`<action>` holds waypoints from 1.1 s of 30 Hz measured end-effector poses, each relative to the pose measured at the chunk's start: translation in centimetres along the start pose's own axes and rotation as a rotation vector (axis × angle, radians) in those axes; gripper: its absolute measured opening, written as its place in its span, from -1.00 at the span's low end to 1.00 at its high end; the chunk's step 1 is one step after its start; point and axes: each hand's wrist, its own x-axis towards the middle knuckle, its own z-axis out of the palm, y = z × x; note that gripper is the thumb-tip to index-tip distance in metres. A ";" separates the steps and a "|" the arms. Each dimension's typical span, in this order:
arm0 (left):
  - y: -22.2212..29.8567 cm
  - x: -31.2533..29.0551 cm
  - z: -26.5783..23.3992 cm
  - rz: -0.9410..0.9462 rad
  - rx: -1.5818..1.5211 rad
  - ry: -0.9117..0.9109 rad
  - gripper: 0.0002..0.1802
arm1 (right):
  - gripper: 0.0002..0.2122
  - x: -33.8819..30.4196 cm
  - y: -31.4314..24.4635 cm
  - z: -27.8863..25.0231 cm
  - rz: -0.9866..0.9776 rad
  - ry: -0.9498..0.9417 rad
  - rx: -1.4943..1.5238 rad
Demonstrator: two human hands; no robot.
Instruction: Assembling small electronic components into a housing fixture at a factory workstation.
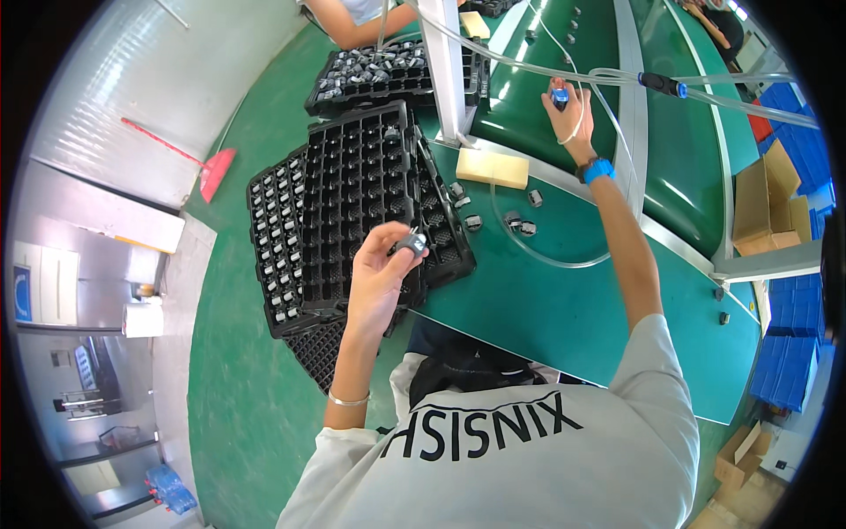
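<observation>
Over the front edge of the black trays, my left hand [374, 278] pinches a small dark block-shaped part [412, 243] with thin pins between thumb and fingers. My right hand [571, 122] is stretched out over the green conveyor belt [520, 110], fingers closed round a small blue-and-dark piece [560, 97] whose exact kind I cannot make out. Several loose silver-and-black parts [527, 228] lie on the green tabletop [529, 300] between my hands, next to a pale yellow foam block [492, 167].
Stacked black trays [352, 203], partly filled with small parts, stand at left. Another full tray [370, 75] lies beyond, near another person's arm [348, 26]. A clear hose [564, 264] loops over the table. A metal post [445, 79] rises beside the belt. Blue bins [784, 370] stand at right.
</observation>
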 end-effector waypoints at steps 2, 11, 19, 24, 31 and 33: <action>-0.1 0.3 0.8 0.074 -0.003 -0.036 -0.72 | -0.71 -1.2 -3.4 -3.3 0.201 -0.274 0.668; 0.2 0.9 2.7 0.267 0.162 -0.159 -0.71 | -0.63 -10.2 -16.3 -12.6 0.761 -1.158 1.652; -0.2 0.9 2.8 0.312 0.282 -0.216 -0.73 | -0.58 -10.6 -15.5 -12.8 0.624 -1.263 1.505; -1.0 0.8 2.8 0.411 0.359 -0.190 -0.70 | -0.56 -11.0 -16.2 -13.9 0.661 -1.232 1.532; 1.2 4.3 2.6 0.565 0.816 -0.010 -0.67 | -0.63 -10.3 -12.5 -9.9 0.593 -0.725 1.586; 2.9 7.8 -0.1 0.611 1.047 0.037 -0.76 | -0.73 -8.4 -9.9 -8.2 0.389 -0.681 1.328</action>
